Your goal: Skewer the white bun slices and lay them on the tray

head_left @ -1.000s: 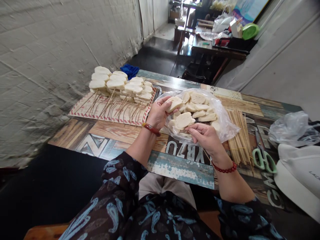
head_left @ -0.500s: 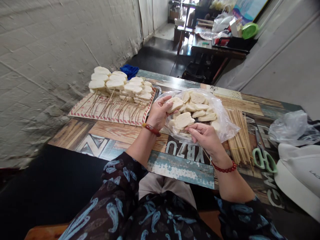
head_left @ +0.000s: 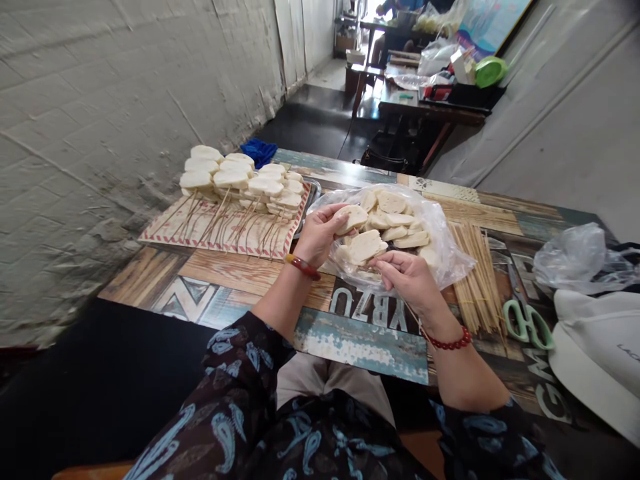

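My left hand [head_left: 320, 233] grips a pale slice of bread [head_left: 353, 219] between thumb and fingers, above a clear plastic bag [head_left: 453, 257]. My right hand [head_left: 403, 273] pinches a thin wooden skewer [head_left: 411, 312], whose lower part runs back under my wrist. Just beyond the right fingertips is another bread slice [head_left: 365, 247]; whether the skewer goes into it I cannot tell. More loose slices [head_left: 393, 203] lie heaped in the opened bag. To the left, skewered slices [head_left: 233, 175] are stacked on printed paper [head_left: 220, 233], their sticks pointing towards me.
Right of the bag lies a bundle of bare skewers [head_left: 475, 280], with green-handled scissors [head_left: 527, 320] beside it. A white cap [head_left: 597, 353] and a crumpled plastic bag [head_left: 583, 257] are at the far right. A blue cloth [head_left: 259, 152] sits at the table's back edge.
The view has tilted up slightly, showing part of a person at the far table. Both hands keep their hold, and the left-hand slice stays above the bag with little visible movement.
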`<state>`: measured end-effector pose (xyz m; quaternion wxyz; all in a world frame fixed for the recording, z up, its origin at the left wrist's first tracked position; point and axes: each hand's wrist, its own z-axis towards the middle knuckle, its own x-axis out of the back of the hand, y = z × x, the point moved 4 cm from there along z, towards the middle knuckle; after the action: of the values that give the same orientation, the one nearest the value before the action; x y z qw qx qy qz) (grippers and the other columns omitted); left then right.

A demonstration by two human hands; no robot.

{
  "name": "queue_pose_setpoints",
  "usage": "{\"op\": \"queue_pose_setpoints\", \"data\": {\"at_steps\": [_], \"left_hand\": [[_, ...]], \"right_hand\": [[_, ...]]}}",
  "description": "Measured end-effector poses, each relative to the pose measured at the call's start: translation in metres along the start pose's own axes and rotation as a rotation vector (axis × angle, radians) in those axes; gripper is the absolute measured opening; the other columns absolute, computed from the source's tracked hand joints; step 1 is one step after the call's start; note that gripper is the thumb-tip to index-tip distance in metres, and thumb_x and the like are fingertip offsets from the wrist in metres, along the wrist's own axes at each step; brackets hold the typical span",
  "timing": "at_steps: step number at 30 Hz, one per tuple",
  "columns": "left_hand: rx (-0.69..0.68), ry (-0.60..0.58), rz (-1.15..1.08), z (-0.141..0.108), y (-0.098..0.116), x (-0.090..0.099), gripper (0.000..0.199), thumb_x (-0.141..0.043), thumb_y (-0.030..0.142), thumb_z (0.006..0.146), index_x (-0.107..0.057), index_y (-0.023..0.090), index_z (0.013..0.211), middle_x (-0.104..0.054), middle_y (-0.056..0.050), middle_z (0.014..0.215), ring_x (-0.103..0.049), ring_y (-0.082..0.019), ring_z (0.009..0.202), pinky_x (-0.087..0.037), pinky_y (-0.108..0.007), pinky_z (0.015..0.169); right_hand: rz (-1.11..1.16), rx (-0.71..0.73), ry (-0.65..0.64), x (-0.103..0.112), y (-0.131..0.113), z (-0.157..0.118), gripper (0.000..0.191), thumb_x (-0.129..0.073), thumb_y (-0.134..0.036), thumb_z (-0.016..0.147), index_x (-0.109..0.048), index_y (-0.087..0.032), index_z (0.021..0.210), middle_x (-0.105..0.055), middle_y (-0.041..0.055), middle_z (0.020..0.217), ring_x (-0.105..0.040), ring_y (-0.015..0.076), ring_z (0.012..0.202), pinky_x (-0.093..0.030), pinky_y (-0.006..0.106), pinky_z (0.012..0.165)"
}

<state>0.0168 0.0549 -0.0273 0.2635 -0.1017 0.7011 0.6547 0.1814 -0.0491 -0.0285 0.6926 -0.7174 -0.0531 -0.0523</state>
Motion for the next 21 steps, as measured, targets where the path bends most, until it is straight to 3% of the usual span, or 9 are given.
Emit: {"op": "queue_pose_setpoints", "data": {"at_steps": [14, 21], "left_hand": [[0.054, -0.019, -0.099, -0.003, -0.004, -0.006, 0.046, -0.094, 0.032, 0.054, -0.077, 0.013, 0.092, -0.078, -0.009, 0.094, -0.072, -0.018, 0.079, -0.058, -0.029, 0.074], [0.072, -0.038, -0.162, -0.009, 0.005, -0.009, 0.042, -0.092, 0.032, 0.059, -0.077, 0.015, 0.095, -0.078, -0.008, 0.095, -0.071, -0.018, 0.082, -0.06, -0.031, 0.077]], "right_hand": [[0.058, 0.051, 0.021, -0.002, 0.003, 0.001, 0.025, -0.067, -0.039, 0.085, -0.072, -0.015, 0.083, -0.052, -0.0052, 0.048, -0.043, 0.0089, 0.045, -0.033, 0.023, 0.048], [0.067, 0.072, -0.009, -0.001, 0.01, 0.004, 0.024, -0.067, -0.038, 0.087, -0.074, -0.015, 0.087, -0.054, -0.0049, 0.05, -0.044, 0.0089, 0.046, -0.034, 0.023, 0.049]]}}
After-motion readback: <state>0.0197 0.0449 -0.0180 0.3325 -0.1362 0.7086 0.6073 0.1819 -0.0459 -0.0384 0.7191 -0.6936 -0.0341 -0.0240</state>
